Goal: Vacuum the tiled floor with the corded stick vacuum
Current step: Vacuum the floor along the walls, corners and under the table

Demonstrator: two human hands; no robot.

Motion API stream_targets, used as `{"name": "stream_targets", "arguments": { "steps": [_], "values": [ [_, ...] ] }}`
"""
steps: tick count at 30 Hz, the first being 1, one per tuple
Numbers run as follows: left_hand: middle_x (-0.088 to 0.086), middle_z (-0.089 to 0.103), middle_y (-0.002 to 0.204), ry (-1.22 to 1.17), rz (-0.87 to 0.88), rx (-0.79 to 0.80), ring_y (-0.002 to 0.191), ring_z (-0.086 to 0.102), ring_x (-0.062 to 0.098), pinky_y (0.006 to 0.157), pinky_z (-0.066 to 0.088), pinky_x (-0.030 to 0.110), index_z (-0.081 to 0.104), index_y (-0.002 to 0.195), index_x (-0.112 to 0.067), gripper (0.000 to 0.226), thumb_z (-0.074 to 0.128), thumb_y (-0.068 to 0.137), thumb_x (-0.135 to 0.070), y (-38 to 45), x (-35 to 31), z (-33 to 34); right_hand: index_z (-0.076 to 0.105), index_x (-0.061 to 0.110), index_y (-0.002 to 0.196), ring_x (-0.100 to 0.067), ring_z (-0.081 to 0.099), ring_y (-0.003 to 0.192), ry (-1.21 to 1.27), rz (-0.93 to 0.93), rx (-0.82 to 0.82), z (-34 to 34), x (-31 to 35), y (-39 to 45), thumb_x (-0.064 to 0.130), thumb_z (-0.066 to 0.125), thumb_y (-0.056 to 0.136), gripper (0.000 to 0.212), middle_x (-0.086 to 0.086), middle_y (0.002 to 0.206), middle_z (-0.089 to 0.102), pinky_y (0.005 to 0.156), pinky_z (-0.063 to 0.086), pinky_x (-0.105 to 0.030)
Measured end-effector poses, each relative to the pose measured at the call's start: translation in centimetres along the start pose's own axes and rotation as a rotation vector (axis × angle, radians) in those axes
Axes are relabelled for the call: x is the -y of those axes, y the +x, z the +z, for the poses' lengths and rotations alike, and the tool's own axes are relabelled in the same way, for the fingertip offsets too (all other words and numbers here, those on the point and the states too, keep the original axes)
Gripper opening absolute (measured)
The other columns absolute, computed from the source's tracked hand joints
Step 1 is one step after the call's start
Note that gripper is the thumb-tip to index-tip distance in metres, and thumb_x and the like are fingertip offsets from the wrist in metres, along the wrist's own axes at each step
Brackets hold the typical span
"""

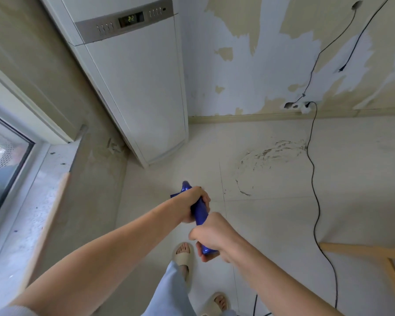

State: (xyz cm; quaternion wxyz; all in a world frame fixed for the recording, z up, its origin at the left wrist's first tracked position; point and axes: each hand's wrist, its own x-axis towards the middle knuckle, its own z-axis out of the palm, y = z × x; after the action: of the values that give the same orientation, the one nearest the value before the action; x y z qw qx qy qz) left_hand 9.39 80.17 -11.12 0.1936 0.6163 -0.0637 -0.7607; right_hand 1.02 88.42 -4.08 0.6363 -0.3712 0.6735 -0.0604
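Note:
Both of my hands grip the blue handle of the stick vacuum (200,212) at the centre of the view. My left hand (195,200) wraps the upper part of the handle. Lower down, my right hand (211,237) curls round its near end. The vacuum's body and floor head are hidden behind my hands. Its black cord (313,179) runs from a wall socket (304,107) down over the pale tiled floor (271,224) on the right. A patch of dusty scuff marks (267,156) lies on the tiles ahead of me, to the right.
A tall white floor-standing air conditioner (144,87) stands in the corner ahead. A window with a stone sill (32,201) runs along the left. A light wooden frame (374,252) juts in at the right edge. My sandalled feet (183,254) are just below the hands.

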Motion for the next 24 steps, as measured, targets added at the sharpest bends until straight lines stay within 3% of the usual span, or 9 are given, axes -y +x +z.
{"name": "stream_targets", "arguments": {
  "steps": [3, 8, 12, 16, 24],
  "values": [
    [0.001, 0.044, 0.047, 0.024, -0.039, 0.007, 0.036, 0.044, 0.010, 0.044, 0.042, 0.018, 0.045, 0.074, -0.010, 0.017, 0.049, 0.082, 0.004, -0.6, 0.3, -1.3, 0.048, 0.006, 0.090, -0.014, 0.044, 0.039, 0.124, 0.017, -0.009, 1.9, -0.4, 0.0, -0.004, 0.049, 0.080, 0.014, -0.006, 0.071, 0.046, 0.039, 0.042, -0.019],
    [0.001, 0.045, 0.049, 0.072, -0.018, -0.013, 0.038, 0.043, 0.009, 0.046, 0.041, 0.017, 0.045, 0.076, -0.011, 0.018, 0.052, 0.083, 0.004, 0.1, -0.9, -2.4, 0.045, 0.008, 0.090, -0.018, 0.050, 0.041, 0.134, 0.010, -0.046, 3.3, 0.2, 2.0, -0.004, 0.046, 0.081, 0.016, -0.011, 0.085, 0.051, 0.038, 0.044, -0.020],
    [0.000, 0.044, 0.051, 0.088, -0.010, -0.026, 0.035, 0.042, 0.009, 0.048, 0.040, 0.016, 0.043, 0.075, -0.012, 0.020, 0.054, 0.083, 0.003, 2.5, -3.0, -2.8, 0.040, 0.011, 0.080, -0.015, 0.048, 0.037, 0.095, 0.033, -0.090, 3.2, 1.5, 4.5, -0.003, 0.043, 0.080, 0.014, -0.011, 0.087, 0.054, 0.035, 0.036, -0.015],
    [0.000, 0.043, 0.049, 0.063, 0.007, -0.042, 0.037, 0.041, 0.008, 0.039, 0.039, 0.015, 0.041, 0.072, -0.012, 0.023, 0.053, 0.084, 0.004, 5.0, -5.7, -3.1, 0.043, 0.007, 0.088, -0.012, 0.049, 0.035, 0.035, 0.042, -0.116, 2.6, 3.5, 7.6, -0.003, 0.044, 0.082, 0.012, -0.012, 0.089, 0.056, 0.032, 0.035, -0.014],
    [0.001, 0.043, 0.045, 0.038, 0.018, -0.023, 0.046, 0.041, 0.009, 0.041, 0.041, 0.018, 0.039, 0.074, -0.011, 0.022, 0.051, 0.087, 0.003, 8.3, -10.6, -2.5, 0.047, 0.003, 0.107, -0.019, 0.052, 0.047, 0.013, 0.049, -0.171, 0.6, 6.5, 13.1, -0.004, 0.049, 0.081, 0.027, -0.016, 0.089, 0.057, 0.041, 0.045, -0.024]
  ]
}}
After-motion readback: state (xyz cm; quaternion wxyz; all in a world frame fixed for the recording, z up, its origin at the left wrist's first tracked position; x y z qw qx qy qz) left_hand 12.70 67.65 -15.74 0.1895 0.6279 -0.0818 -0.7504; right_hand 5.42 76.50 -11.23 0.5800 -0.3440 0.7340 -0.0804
